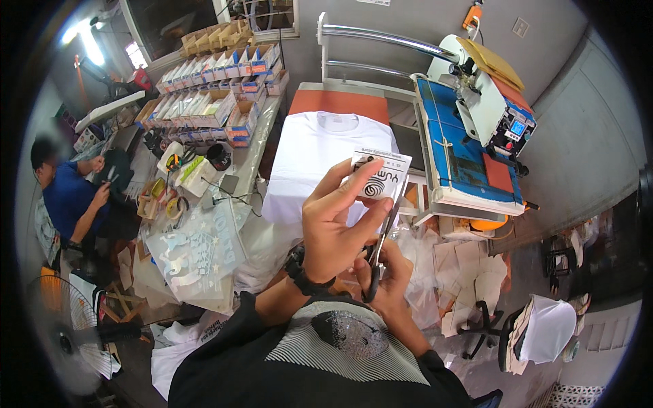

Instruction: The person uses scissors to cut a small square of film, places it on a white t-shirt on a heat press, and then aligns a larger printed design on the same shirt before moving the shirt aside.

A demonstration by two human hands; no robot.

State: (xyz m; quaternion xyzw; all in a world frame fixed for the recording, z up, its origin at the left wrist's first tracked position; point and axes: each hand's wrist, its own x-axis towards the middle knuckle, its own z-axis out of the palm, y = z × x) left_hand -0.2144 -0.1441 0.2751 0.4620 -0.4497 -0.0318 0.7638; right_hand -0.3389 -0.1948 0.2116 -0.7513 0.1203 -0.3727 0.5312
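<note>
My left hand (337,224) pinches a small white printed label (377,177) with a black spiral mark, held up over the white t-shirt (303,156). Below it, my right hand (388,272) grips the black-handled scissors (374,272), whose metal blades point up along the label's right edge. Whether the blades touch the label is hard to tell. The t-shirt lies flat, collar away from me, on an orange heat-press pad (339,100).
A blue-topped heat press (442,115) stands right. Left is a cluttered table with boxes (197,115), tape and printed film (190,258). A seated person (71,194) works at far left beside a fan (64,336). An office chair (479,326) stands lower right.
</note>
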